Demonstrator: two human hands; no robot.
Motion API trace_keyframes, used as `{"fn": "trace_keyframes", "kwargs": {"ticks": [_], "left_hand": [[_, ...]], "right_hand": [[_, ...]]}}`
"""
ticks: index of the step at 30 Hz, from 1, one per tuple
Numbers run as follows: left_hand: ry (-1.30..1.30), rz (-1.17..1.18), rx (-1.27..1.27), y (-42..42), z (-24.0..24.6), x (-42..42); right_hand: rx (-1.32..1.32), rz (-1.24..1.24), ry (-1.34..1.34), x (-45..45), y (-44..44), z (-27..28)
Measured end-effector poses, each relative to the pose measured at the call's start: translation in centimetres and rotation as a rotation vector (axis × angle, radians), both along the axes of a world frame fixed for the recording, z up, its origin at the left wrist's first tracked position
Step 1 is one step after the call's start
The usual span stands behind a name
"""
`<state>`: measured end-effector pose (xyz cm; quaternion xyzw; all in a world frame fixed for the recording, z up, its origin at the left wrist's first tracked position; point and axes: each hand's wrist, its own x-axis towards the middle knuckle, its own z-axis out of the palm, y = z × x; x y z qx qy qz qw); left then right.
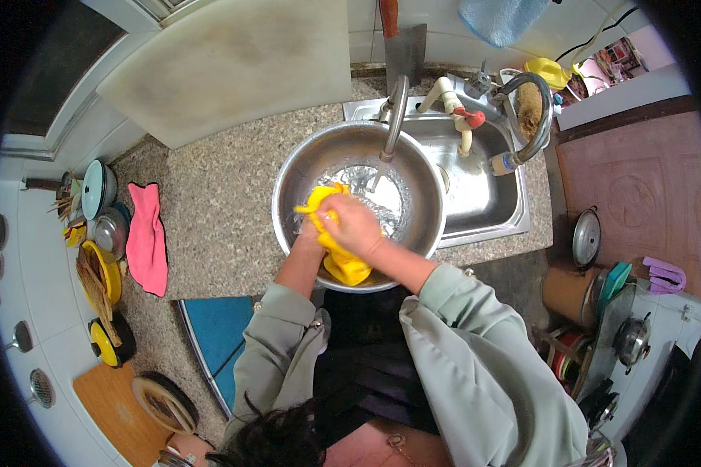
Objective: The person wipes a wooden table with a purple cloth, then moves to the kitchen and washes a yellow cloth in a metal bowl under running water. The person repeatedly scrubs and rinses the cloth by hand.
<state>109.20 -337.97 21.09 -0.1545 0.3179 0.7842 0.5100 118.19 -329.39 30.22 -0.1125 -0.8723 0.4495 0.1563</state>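
A wet yellow cloth (347,265) is bunched between both hands over a large round steel basin (295,146). My right hand (350,225) grips the cloth from above, slightly blurred. My left hand (309,227) is closed around it lower down on the left, partly hidden behind the cloth and the right hand. One end of the cloth hangs inside the near side of the basin. Water runs from the curved metal faucet (394,125) into the basin, where the surface is rippled.
The basin rests partly over a steel sink (479,187) with a second curved spout (543,117). A cleaver (406,52) leans behind. On the granite counter (222,192) lies a pink cloth (147,239), with bowls, a yellow basket (111,274) and a lidded pot (108,344) farther left.
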Motion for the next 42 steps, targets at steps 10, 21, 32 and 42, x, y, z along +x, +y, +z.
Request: {"fn": "trace_keyframes", "kwargs": {"ticks": [10, 21, 32, 42], "left_hand": [[1.84, -0.703, -1.145, -0.3, 6.9, 2.3], [1.992, -0.99, -1.027, 1.3, 4.0, 3.7], [1.819, -0.925, -0.852, -2.0, 7.8, 0.7], [1.495, -0.554, -0.821, -3.1, 9.9, 3.1]], "right_hand": [[0.742, -0.023, -0.292, 2.4, 9.2, -4.6], [0.804, 0.191, -0.696, 2.5, 6.8, -6.0], [0.372, 0.405, -0.644, 5.5, 10.0, 1.8], [0.257, -0.047, -0.025, 6.4, 13.5, 5.7]]}}
